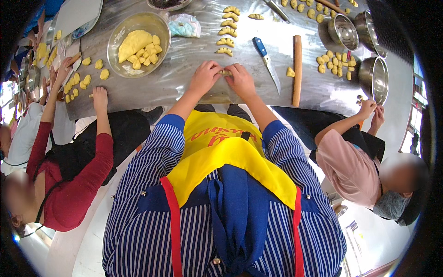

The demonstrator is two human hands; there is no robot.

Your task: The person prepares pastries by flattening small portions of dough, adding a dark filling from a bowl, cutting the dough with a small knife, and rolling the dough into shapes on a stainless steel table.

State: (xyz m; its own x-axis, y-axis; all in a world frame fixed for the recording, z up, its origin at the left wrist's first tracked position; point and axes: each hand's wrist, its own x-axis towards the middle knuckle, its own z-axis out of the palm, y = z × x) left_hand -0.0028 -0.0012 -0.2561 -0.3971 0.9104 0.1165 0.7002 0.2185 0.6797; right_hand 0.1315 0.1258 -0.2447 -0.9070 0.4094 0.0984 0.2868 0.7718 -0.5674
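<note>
Near the front edge of the steel table (180, 83), my left hand (205, 77) and my right hand (241, 79) pinch one small yellow dough piece (225, 73) between their fingertips. Just beyond them a column of crescent-shaped, ridged dough pieces (227, 32) runs away from me, with one more ridged piece (256, 16) to its right. To the left, a steel bowl (114, 62) holds a large dough lump (135, 41) and several cut pieces. On the right lie a blue-handled knife (266, 59), a small dough piece (290, 72) and a wooden rolling pin (297, 71).
A cloth (185, 26) lies beside the bowl. At left, a person in red sleeves works near dough pieces (104, 74); at right, another person's hands (372, 112) are near a steel bowl (375, 79) and more dough pieces (335, 62). Another knife (278, 12) lies at the far side.
</note>
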